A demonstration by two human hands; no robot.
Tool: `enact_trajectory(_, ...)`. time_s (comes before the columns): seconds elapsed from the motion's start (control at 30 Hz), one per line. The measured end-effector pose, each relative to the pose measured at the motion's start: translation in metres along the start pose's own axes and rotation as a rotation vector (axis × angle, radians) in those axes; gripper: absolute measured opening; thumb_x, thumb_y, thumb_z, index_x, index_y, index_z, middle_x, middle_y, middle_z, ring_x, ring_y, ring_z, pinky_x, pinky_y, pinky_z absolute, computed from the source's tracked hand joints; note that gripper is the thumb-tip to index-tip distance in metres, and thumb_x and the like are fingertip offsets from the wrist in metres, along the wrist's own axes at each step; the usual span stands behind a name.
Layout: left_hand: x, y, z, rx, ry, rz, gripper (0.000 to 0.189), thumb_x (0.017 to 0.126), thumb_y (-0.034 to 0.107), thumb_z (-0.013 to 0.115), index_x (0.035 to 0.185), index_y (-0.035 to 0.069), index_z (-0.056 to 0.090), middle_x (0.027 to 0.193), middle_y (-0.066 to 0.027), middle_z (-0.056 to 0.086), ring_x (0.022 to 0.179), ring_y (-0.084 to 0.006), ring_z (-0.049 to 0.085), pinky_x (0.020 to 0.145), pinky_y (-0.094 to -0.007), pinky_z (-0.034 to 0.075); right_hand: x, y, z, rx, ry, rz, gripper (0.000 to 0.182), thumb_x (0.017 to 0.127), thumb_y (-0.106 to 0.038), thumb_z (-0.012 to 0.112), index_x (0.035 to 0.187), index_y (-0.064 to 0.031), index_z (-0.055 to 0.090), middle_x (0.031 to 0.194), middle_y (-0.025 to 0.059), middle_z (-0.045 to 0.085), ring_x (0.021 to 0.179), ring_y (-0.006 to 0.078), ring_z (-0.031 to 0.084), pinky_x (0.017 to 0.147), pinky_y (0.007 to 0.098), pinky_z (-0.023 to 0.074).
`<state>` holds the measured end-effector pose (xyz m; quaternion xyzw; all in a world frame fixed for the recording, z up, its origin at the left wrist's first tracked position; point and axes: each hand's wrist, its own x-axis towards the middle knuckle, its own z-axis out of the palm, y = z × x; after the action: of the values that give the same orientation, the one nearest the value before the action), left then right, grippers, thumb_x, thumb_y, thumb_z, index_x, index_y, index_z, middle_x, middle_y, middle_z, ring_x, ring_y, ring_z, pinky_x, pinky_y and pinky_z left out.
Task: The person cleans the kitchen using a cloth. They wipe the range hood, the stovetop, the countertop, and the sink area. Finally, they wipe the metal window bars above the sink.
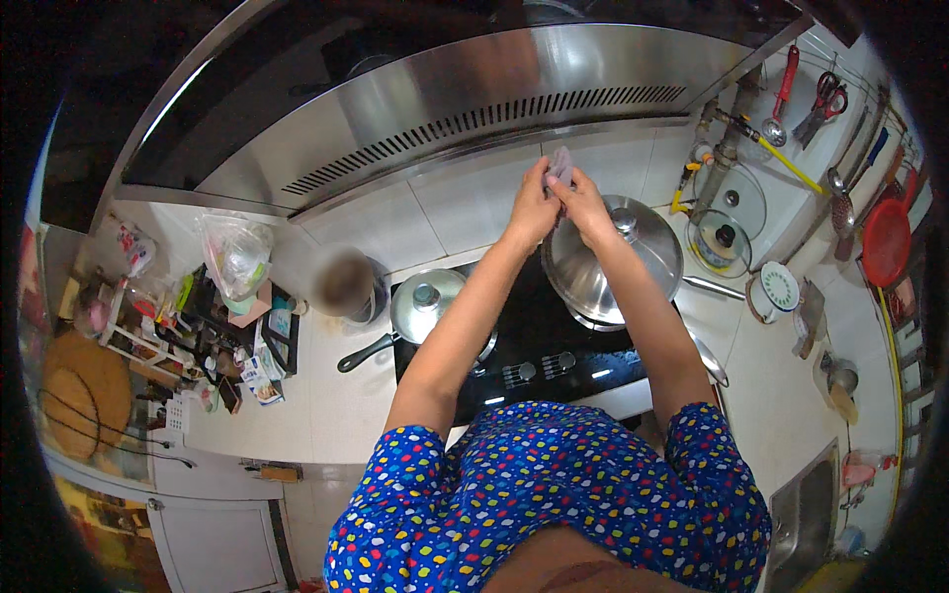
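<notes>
Both my hands meet above the back of the black glass gas hob [523,341], in front of the tiled wall. A crumpled grey-purple cloth [561,164] is pinched between them, with my left hand [537,201] and my right hand [583,201] each gripping part of it. Below and beside my right forearm stands a large steel wok with a domed steel lid [652,256]. On the left burner rests a small pan with a steel lid [421,300], its black handle pointing left. Some fingers are hidden behind the cloth and each other.
A steel range hood [474,96] overhangs the hob. To the left are a round container [363,296] and a cluttered rack [200,326]. At right stand a glass-lidded pot [715,248], a white enamel mug [764,300], a knife [710,362] and a sink [804,511].
</notes>
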<state>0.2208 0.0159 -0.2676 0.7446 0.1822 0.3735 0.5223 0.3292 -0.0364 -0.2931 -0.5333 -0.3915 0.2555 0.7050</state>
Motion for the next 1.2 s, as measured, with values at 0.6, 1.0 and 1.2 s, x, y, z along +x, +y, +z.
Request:
enact_trajectory(0.6,-0.001,0.042,-0.179,-0.608,0.578,-0.105,0.073,0.085,0.002,0.058,0.148,0.001,0.022,0.119,-0.0091,0.052,0.110,-0.0208,0.054,0.101,-0.0494,0.040,0.170,0.071,0.045,0.188,0.663,-0.177,0.036,0.079,0.002,0.069,0.112,-0.0062,0.056,0.102,0.0048,0.060,0.089,0.0166,0.056,0.071,0.0335,0.0480)
enact_trajectory(1.0,-0.090,0.062,-0.246,-0.604,0.794,-0.110,0.062,0.084,0.005,0.064,0.139,0.000,0.037,0.132,-0.0152,0.047,0.120,-0.0317,0.053,0.103,-0.0478,0.040,0.149,0.052,-0.009,0.637,0.731,-0.085,0.027,0.085,0.003,0.061,0.110,-0.0061,0.055,0.097,0.0073,0.063,0.069,0.0200,0.061,0.050,0.0353,0.0487)
enact_trajectory(1.2,-0.129,0.098,-0.216,-0.673,0.724,-0.060,0.066,0.083,0.005,0.066,0.142,-0.002,0.038,0.145,-0.0190,0.041,0.126,-0.0301,0.051,0.098,-0.0411,0.045,0.076,0.001,0.111,0.320,0.163,0.267,0.038,0.087,0.000,0.060,0.123,-0.0059,0.049,0.113,0.0092,0.060,0.097,0.0248,0.061,0.080,0.0388,0.0517)
